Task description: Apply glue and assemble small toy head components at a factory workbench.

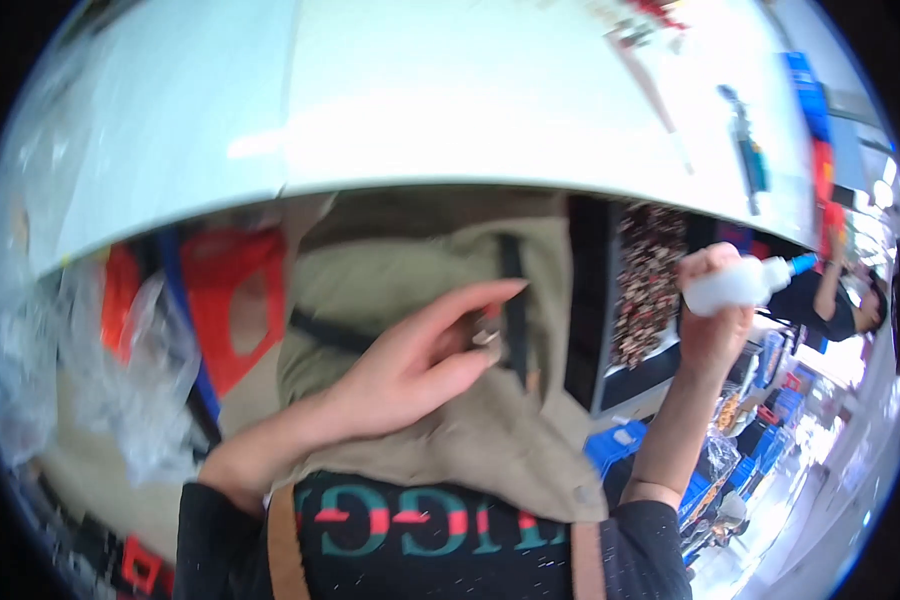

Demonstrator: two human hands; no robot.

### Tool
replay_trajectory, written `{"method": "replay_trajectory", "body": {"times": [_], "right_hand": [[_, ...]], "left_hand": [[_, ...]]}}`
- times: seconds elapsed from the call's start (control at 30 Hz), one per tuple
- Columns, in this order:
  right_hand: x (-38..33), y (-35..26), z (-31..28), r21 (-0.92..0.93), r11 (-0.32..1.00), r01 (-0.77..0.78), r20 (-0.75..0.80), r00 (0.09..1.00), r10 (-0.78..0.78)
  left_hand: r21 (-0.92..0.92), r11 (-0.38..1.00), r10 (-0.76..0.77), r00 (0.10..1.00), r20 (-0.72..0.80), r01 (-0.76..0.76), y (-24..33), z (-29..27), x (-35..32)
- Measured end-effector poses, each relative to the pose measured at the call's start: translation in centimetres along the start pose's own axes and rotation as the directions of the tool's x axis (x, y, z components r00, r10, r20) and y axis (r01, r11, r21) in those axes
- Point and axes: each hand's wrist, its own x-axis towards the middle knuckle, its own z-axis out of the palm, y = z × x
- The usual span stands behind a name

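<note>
Gripping a white squeeze bottle [728, 288] — right hand [715, 322] raised at the right, fingers wrapped around it, blue tip [802, 263] pointing rightward. Left hand [415, 365] in front of the tan apron [510, 440], half curled, index finger stretched out; a small metallic piece [485, 337] is held between thumb and curled fingers, exact shape blurred. Writing: large green-and-red lettering [370, 520] across the black shirt [420, 572], partly covered by the apron. White table [420, 120] ahead; mottled brown pieces [645, 285] lie between apron and bottle
</note>
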Motion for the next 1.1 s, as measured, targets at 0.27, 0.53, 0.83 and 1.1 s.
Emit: {"method": "replay_trajectory", "body": {"times": [0.27, 0.53, 0.83, 1.1], "right_hand": [[16.1, -2.2, -3.8, -0.299, 0.952, 0.067, -0.28, 0.948, -0.154], [25.0, 5.3, -6.9, -0.804, 0.586, -0.1, -0.297, 0.921, -0.251], [12.5, -1.4, -1.0, -0.599, 0.772, 0.213, -0.154, 0.915, -0.372], [-4.2, 2.3, 8.7, -0.253, 0.952, -0.174, 0.417, 0.868, 0.269]], "left_hand": [[-0.016, 0.999, 0.03, 1.0, 0.007, -0.03, 0.3, 0.4, -1.5], [0.027, 0.999, 0.037, 0.994, -0.103, -0.035, -0.2, -0.3, -1.7], [-0.035, 0.999, 0.01, 0.999, -0.035, -0.011, -0.3, -1.2, -0.1], [0.169, 0.985, -0.022, 1.0, 0.011, 0.02, -2.2, 0.2, 0.1]]}}
